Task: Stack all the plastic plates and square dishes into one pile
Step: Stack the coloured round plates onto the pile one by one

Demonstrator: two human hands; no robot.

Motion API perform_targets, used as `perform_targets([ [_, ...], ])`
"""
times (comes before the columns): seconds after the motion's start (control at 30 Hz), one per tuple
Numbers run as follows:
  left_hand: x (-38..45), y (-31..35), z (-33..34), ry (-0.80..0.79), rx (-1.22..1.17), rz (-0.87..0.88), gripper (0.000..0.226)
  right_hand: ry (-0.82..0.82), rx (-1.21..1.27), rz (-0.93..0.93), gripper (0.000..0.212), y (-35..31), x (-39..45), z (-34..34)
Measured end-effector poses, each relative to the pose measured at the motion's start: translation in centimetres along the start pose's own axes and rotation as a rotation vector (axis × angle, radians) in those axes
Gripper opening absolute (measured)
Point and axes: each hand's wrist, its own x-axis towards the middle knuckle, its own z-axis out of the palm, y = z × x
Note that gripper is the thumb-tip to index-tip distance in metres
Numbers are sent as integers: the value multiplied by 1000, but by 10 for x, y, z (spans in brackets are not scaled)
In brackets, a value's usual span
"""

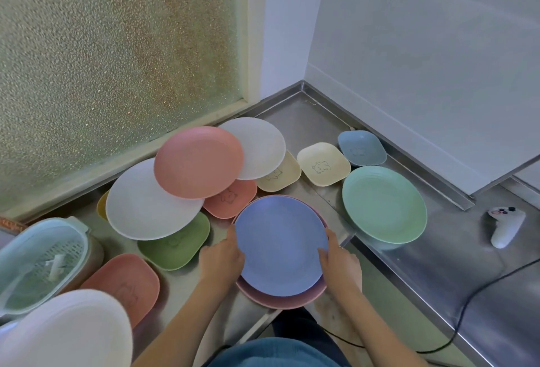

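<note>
A blue round plate lies on a pink round plate near the counter's front edge. My left hand grips the blue plate's left rim and my right hand its right rim. Behind lie a pink round plate, two white round plates and a green round plate. Square dishes are scattered around: two cream, a blue-grey, a green and two pink. Several overlap each other.
The steel counter meets a frosted window at the left and white walls at the back. A teal colander basket and a white lid sit at the left. A white game controller with a black cable lies at the right.
</note>
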Motion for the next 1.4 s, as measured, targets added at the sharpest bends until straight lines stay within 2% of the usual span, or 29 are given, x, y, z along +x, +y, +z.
perform_targets([
  [0.07, 2, 1, -4, 59, 11, 24, 47, 80, 90, 52, 38, 9, 2, -4],
  [0.2, 18, 26, -10, 141, 9, 158, 48, 249, 392, 359, 32, 37, 16, -20],
  [0.27, 30, 49, -10, 141, -1, 260, 51, 277, 463, 508, 36, 53, 26, -28],
  [0.4, 54, 112, -4, 37, 31, 494, 54, 210, 455, 629, 45, 80, 42, -42],
  [0.53, 70, 176, 12, -121, 20, 647, 56, 245, 475, 679, 47, 102, 56, -53],
  [0.7, 87, 227, 36, -299, -123, 559, 57, 201, 476, 667, 47, 134, 72, -55],
  [0.9, 109, 241, 51, -429, -264, 421, 37, 155, 632, 642, 53, 159, 95, -49],
  [1.07, 116, 244, 51, -379, -419, 345, 34, 175, 721, 664, 47, 166, 104, -47],
  [1.2, 111, 246, 43, -306, -526, 293, 47, 226, 785, 644, 44, 163, 101, -47],
  [1.4, 91, 244, 28, -123, -607, 242, 56, 392, 845, 614, 43, 155, 86, -49],
])
